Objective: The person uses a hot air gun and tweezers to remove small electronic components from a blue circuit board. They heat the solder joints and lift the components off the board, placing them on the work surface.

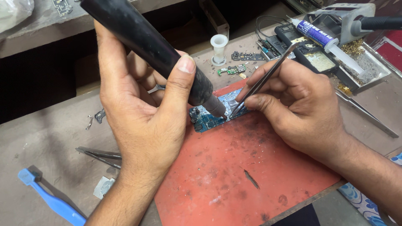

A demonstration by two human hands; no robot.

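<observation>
Circuit board on red mat, left hand (hot-air wand), right hand tweezers

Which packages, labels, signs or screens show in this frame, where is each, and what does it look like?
Adhesive tube: back right of the bench, lying slanted on a dark device; slim white tube with a blue printed label and a long clear nozzle.
Clear plastic bag: top left corner, crumpled, whitish.
No signs or lit screens visible.
</observation>
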